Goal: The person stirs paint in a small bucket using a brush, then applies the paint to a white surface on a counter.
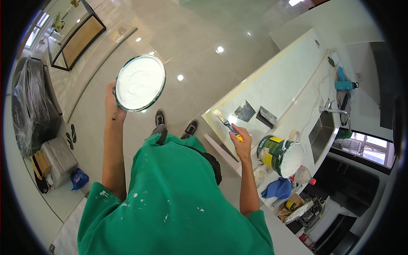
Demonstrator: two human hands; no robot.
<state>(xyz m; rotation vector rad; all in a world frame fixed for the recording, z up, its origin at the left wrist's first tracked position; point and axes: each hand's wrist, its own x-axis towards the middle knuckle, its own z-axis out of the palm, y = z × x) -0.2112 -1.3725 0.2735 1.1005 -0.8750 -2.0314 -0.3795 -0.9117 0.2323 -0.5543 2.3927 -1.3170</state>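
My left hand [113, 104] grips the edge of a round, dark-rimmed container [140, 83] of white paint, raised over the floor, its depth unclear. My right hand [239, 142] is closed on a paintbrush [228, 124] with a yellow-and-blue handle and pale bristles pointing up-left, over the near end of the white counter [289, 72]. Right of this hand sits a green-and-yellow bucket [270, 155] with a white top. Beyond the brush lie a dark grey square [244, 111] and a dark folded piece [266, 117].
The counter holds a tape roll [294, 136], blue cap [278, 189], bottle [302, 174] and turquoise bottle [345, 85], beside a sink [318, 138]. Slippers [71, 136] lie on the floor near plastic-wrapped furniture [34, 104]. A framed table [76, 38] stands upper left.
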